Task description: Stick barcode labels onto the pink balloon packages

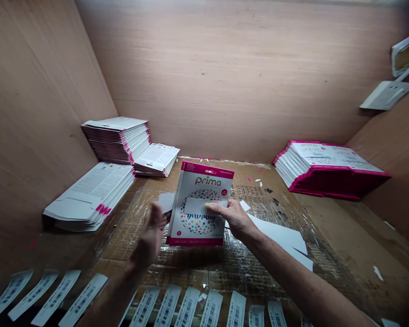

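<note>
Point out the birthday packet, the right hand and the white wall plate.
Birthday packet (201,223): head view, on its printed front.
Right hand (239,220): head view, on the back of the hand.
White wall plate (385,96): head view, on its flat face.

Pale wood-grain panels (197,72) wall the booth on three sides, a white socket plate (386,95) on the right one; cardboard under clear plastic covers the worktop (122,254), and light falls dimly, the corners darkest.

Bare left hand (151,234), bare right hand (237,219), bare forearms (289,268)
</note>
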`<state>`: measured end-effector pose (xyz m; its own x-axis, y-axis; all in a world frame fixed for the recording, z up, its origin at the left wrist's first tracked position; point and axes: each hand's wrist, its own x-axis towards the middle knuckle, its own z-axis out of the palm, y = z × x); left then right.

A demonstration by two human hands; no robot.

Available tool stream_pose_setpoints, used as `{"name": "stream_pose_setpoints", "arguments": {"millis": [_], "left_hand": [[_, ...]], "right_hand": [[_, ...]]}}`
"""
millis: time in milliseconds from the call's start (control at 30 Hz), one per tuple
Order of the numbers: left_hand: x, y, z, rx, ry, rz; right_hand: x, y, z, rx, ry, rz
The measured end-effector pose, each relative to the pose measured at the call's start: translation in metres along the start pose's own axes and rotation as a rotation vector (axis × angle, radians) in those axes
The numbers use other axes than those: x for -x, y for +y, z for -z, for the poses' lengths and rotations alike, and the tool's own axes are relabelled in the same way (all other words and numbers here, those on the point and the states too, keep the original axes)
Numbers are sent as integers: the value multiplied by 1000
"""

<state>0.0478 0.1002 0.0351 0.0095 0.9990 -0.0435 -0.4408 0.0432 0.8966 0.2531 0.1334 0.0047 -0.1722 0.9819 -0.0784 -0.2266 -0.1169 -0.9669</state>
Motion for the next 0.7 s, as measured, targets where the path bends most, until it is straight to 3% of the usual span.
{"name": "stream_pose_setpoints", "arguments": {"millis": [100,300,433,533,600,700], "left_hand": [[-4,12,1,171,-110,75],[-22,4,-4,128,102,86],[-23,2,-5,298,125,25],[-26,6,-2,397,147,131],[-29,6,0,375,150,165],[-30,4,1,270,74,110]], "right_hand": [[-2,2,2,-44,15,8],[1,0,-2,-126,-26,-10],[0,0,-2,-100,4,43],[-1,0,-1,-105,12,71],[-2,-1,-2,-94,2,97],[-1,-4,-3,-78,-29,112]]}}
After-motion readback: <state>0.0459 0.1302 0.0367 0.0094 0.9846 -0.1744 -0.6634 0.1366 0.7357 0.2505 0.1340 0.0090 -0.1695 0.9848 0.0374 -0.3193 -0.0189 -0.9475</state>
